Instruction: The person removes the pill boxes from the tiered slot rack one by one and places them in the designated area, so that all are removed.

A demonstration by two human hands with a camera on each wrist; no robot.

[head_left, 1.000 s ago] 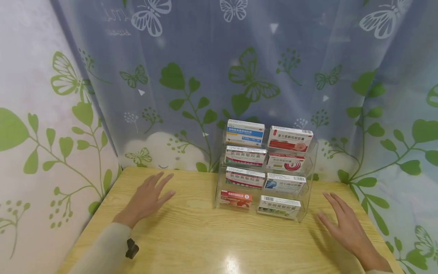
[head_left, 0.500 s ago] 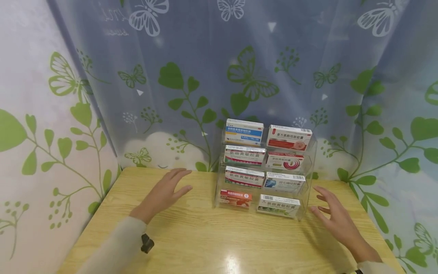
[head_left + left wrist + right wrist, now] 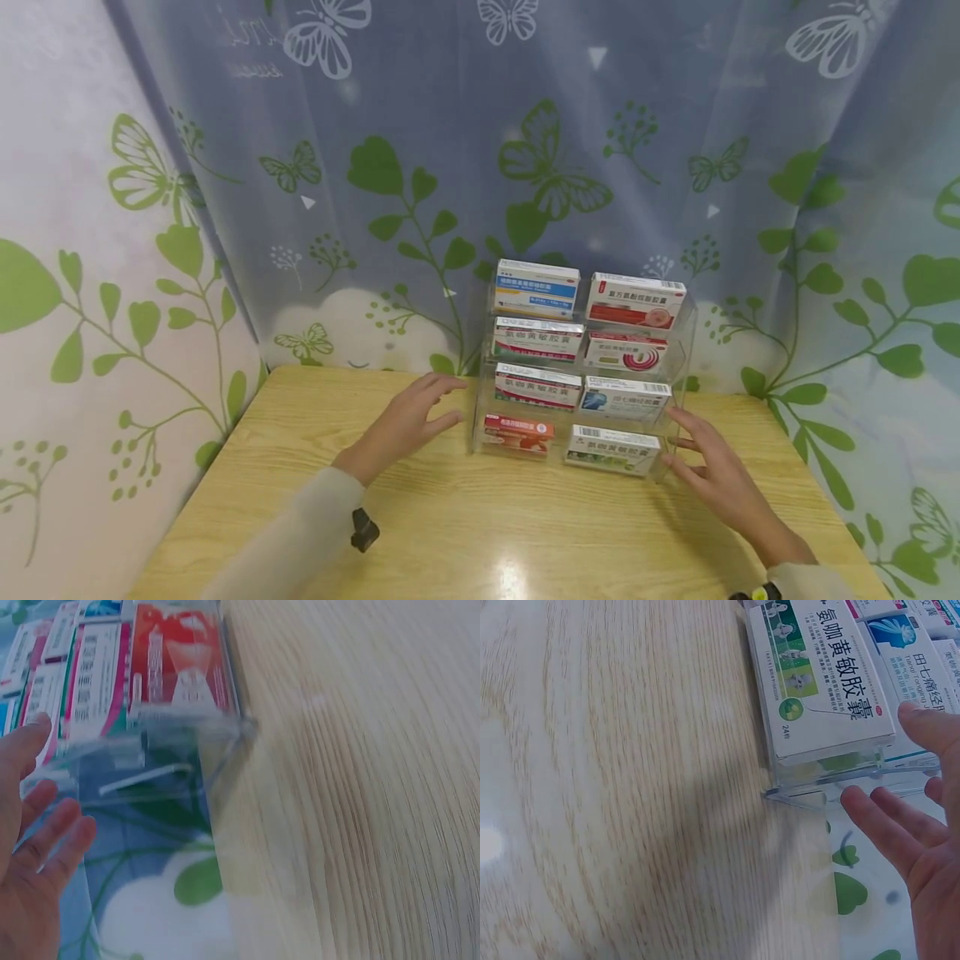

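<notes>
A clear acrylic display rack [image 3: 486, 396] stands on the table, with medicine boxes in two columns over several tiers. My left hand [image 3: 405, 425] is just left of the rack, fingers pointing at its side with a small gap. In the left wrist view, its thumb and fingers are spread beside an orange-red box [image 3: 180, 656] in the bottom tier. My right hand [image 3: 720, 479] is at the rack's right side, fingertips right at the edge. A white box with green pictures [image 3: 821, 682] sits in the lowest tier nearest that hand. Neither hand grips anything.
The wooden table [image 3: 450, 533] extends in front of the rack and to both sides. Behind it hangs a blue curtain [image 3: 420, 108] with leaves and butterflies, close to the table's back edge. Similar printed cloth [image 3: 67, 167] flanks the left side.
My left hand has moved right, from the table's left part to beside the rack. The right hand has come left to the rack's right edge. The rack and boxes have stayed put.
</notes>
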